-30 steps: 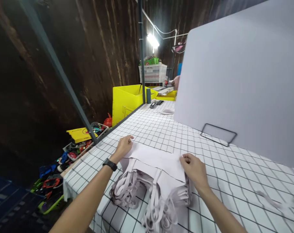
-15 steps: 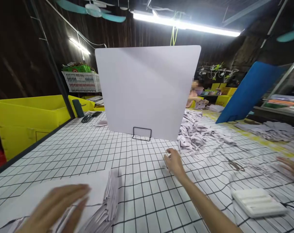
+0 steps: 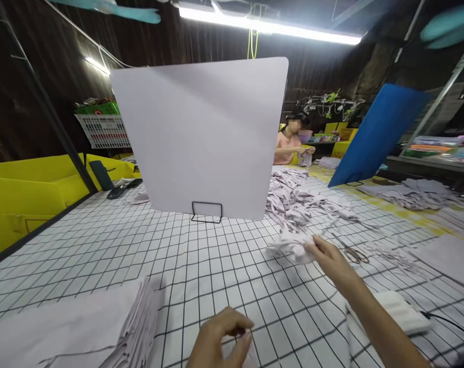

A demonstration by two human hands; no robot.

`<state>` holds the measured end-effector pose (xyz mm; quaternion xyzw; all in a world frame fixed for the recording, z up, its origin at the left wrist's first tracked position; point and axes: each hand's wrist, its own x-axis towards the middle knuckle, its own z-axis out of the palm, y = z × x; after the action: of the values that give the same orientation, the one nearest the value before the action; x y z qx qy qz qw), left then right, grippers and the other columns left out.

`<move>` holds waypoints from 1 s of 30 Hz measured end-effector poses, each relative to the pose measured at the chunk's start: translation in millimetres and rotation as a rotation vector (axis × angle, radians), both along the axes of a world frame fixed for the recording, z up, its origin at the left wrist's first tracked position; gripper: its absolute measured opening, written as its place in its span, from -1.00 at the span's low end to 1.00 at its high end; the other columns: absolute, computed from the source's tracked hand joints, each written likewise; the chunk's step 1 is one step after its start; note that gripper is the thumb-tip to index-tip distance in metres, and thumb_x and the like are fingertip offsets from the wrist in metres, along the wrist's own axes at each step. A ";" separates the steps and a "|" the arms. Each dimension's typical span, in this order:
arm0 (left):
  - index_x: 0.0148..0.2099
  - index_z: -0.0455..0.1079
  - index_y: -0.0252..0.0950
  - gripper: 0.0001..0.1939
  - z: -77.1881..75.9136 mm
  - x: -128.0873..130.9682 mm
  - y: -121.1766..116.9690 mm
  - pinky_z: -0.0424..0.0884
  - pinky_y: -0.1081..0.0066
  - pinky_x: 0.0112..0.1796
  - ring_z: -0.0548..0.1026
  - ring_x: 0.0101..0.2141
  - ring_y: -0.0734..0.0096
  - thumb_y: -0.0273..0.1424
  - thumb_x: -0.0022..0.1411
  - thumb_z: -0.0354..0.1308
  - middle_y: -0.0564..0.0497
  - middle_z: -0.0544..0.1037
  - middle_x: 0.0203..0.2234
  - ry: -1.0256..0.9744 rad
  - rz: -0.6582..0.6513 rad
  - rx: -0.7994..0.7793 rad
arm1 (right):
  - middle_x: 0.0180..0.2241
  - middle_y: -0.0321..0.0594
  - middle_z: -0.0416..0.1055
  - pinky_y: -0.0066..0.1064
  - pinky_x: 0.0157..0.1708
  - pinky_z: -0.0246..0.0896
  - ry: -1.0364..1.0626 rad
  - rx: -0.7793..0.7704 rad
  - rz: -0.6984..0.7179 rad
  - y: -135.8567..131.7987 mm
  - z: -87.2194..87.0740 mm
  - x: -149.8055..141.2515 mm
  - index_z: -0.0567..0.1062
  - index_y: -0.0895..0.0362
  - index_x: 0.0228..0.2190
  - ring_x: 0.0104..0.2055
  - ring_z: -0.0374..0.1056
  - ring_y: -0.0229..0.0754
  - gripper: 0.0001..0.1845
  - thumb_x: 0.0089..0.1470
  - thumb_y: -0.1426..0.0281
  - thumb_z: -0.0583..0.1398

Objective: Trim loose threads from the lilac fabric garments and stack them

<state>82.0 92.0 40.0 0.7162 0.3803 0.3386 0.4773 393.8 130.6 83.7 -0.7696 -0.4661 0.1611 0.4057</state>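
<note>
My right hand (image 3: 329, 260) is closed on the edge of a crumpled white cloth piece (image 3: 293, 248), which is bunched just above the checked tablecloth (image 3: 212, 276). Lower in the head view, my left hand (image 3: 222, 340) is curled with thumb and forefinger nearly meeting. Something pale shows beneath those fingers, but I cannot make out what it is. To the left of that hand lies a thick stack of folded pale cloth (image 3: 74, 322). Beyond my right hand spreads a heap of loose cloth pieces (image 3: 293, 197).
A large white board (image 3: 201, 138) stands upright in a black wire holder (image 3: 206, 212). Scissors (image 3: 354, 253) and a white corded device (image 3: 400, 312) lie to the right. A blue board (image 3: 377, 135) leans farther back. Another person (image 3: 287, 145) handles cloth across the table.
My left hand has moved right, off the cloth stack. My right hand was open and bare; it has shifted right and grips the crumpled cloth piece. The view has turned slightly right.
</note>
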 end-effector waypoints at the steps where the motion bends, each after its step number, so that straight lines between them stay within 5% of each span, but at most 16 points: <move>1: -0.09 0.53 -0.16 -0.80 2.7 6.4 -0.5 0.50 0.20 -0.08 0.53 -0.17 0.19 -0.22 0.33 0.17 -0.10 0.59 -0.18 -0.030 -0.007 -0.179 | -0.22 -0.13 0.59 -0.31 -0.20 0.43 0.054 0.011 0.040 -17.9 2.0 -7.9 0.58 0.07 -0.15 -0.09 0.49 0.02 -0.62 0.20 0.09 0.15; 5: 0.19 0.40 -0.20 -0.43 16.0 28.9 -12.3 0.42 0.18 0.04 0.47 0.04 0.16 0.00 0.26 0.24 -0.19 0.43 0.14 -0.267 -0.059 -0.723 | -0.25 -0.07 0.62 -0.34 -0.34 0.47 0.505 0.058 0.176 -69.8 8.8 -48.3 0.64 0.09 -0.15 -0.18 0.53 0.04 -0.52 -0.01 0.03 0.33; 8: 0.24 0.37 -0.19 -0.36 30.2 34.3 -24.5 0.41 0.21 0.01 0.47 0.04 0.16 0.05 0.25 0.24 -0.20 0.42 0.15 -0.469 -0.177 -0.867 | -0.27 -0.10 0.62 -0.38 -0.41 0.47 0.695 0.030 0.222 -84.1 19.2 -72.0 0.66 0.08 -0.14 -0.30 0.52 -0.05 -0.48 -0.10 0.05 0.41; 11: 0.24 0.37 -0.18 -0.41 46.3 29.1 -26.8 0.42 0.23 -0.02 0.48 0.02 0.15 -0.03 0.27 0.26 -0.19 0.49 0.09 -0.576 -0.176 -0.669 | -0.35 -0.15 0.60 -0.41 -0.44 0.46 0.678 0.015 0.398 -81.0 37.2 -83.7 0.67 0.07 -0.17 -0.39 0.48 -0.13 -0.51 -0.10 0.04 0.40; 15: 0.09 0.47 -0.22 -0.64 49.8 8.3 -15.9 0.44 0.31 -0.14 0.51 -0.19 0.28 -0.17 0.34 0.17 -0.09 0.59 -0.18 -0.364 0.129 -0.133 | -0.43 -0.21 0.53 -0.43 -0.47 0.37 0.395 0.092 0.662 -66.1 47.2 -87.9 0.67 0.08 -0.25 -0.44 0.42 -0.18 -0.62 0.12 0.06 0.24; 17: 0.06 0.47 -0.23 -0.69 39.3 -5.4 -12.2 0.41 0.34 -0.29 0.47 -0.37 0.33 -0.25 0.35 0.09 0.00 0.55 -0.39 -0.071 0.275 0.019 | -0.43 -0.23 0.53 -0.37 -0.37 0.37 0.157 0.075 0.623 -61.3 33.8 -88.4 0.65 0.06 -0.20 -0.37 0.46 -0.12 -0.64 0.20 0.14 0.16; 20: -0.11 0.52 -0.24 -0.77 18.0 -23.1 -15.3 0.29 0.36 -0.41 0.44 -0.46 0.33 -0.33 0.33 0.05 0.03 0.53 -0.49 0.359 0.303 0.056 | -0.46 -0.23 0.55 -0.26 -0.36 0.38 -0.098 -0.040 0.412 -62.6 -4.0 -89.0 0.62 0.05 -0.08 -0.38 0.50 -0.04 -0.61 0.20 0.20 0.10; 24: -0.33 0.48 -0.24 -0.74 4.7 -31.7 -20.5 0.30 0.36 -0.37 0.50 -0.37 0.29 -0.41 0.35 -0.01 -0.02 0.57 -0.40 0.541 0.288 0.152 | -0.23 -0.09 0.60 -0.19 -0.26 0.43 -0.120 -0.080 0.316 -70.6 -44.3 -89.6 0.59 0.10 -0.08 -0.29 0.53 -0.02 -0.54 0.23 0.12 0.06; 27: -0.20 0.50 -0.27 -0.76 7.5 -30.2 -5.7 0.39 0.29 -0.18 0.51 -0.19 0.20 -0.44 0.37 -0.01 -0.08 0.58 -0.27 0.550 0.296 0.251 | -0.05 -0.02 0.54 -0.16 -0.19 0.43 -0.131 -0.077 0.282 -68.4 -53.9 -89.5 0.56 0.10 -0.06 -0.11 0.50 0.03 -0.48 0.23 0.02 0.05; 30: 0.06 0.46 -0.31 -0.70 10.3 -29.0 22.3 0.36 0.14 -0.01 0.45 0.00 0.07 -0.46 0.37 0.00 -0.19 0.54 -0.03 0.687 0.317 0.265 | -0.15 -0.04 0.56 -0.13 -0.20 0.42 -0.145 -0.095 0.292 -60.6 -57.0 -89.8 0.58 0.08 -0.15 -0.10 0.49 0.08 -0.53 0.09 0.02 0.16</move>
<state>52.9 114.3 50.3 0.7756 0.5765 0.1950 0.1676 304.1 70.0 26.8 -0.7216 -0.5928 0.1843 0.3066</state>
